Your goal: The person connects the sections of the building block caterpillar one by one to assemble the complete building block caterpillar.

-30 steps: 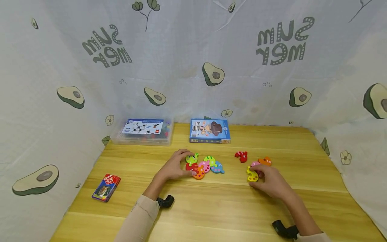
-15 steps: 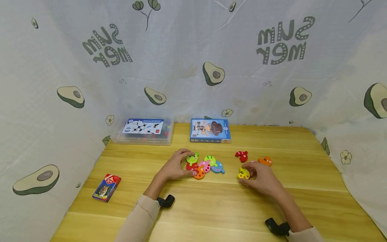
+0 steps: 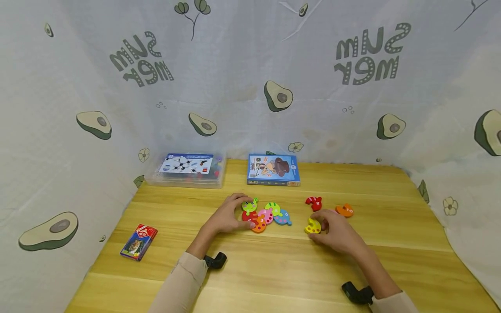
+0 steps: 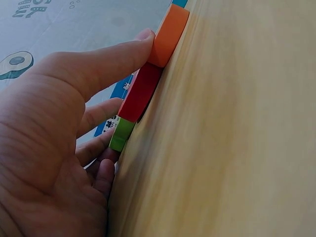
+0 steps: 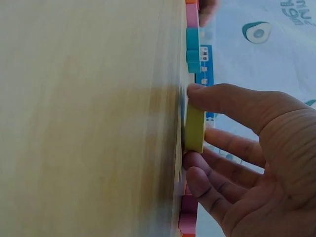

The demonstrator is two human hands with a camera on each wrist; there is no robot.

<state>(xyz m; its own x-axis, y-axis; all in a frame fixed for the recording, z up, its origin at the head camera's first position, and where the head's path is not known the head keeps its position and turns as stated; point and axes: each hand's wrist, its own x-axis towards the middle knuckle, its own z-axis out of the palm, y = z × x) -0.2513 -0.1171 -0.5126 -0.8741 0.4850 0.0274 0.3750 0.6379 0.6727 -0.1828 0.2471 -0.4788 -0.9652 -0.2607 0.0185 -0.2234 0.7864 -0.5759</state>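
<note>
My left hand point(image 3: 227, 216) grips the left end of a joined caterpillar puzzle. Its thumb is on the orange piece point(image 4: 169, 37), and fingers lie around the red piece point(image 3: 248, 217) and green smiling head point(image 3: 249, 206). A pink piece point(image 3: 265, 215), a green striped piece point(image 3: 272, 208) and a blue piece point(image 3: 282, 218) continue the row to the right. My right hand point(image 3: 338, 231) pinches a yellow spotted puzzle piece point(image 3: 312, 226) by its edges, low at the table and apart from the blue piece. Fingers hide part of the yellow piece.
Loose pieces lie around the right hand: a red one point(image 3: 315, 203) behind, an orange one point(image 3: 345, 211) and a partly hidden pink one. A clear plastic case point(image 3: 184, 181) and blue game box point(image 3: 273, 170) stand at the back. A card pack point(image 3: 138, 242) lies left.
My right hand has moved left with the yellow piece, away from the pink and orange loose pieces. The left hand stays on the joined pieces.
</note>
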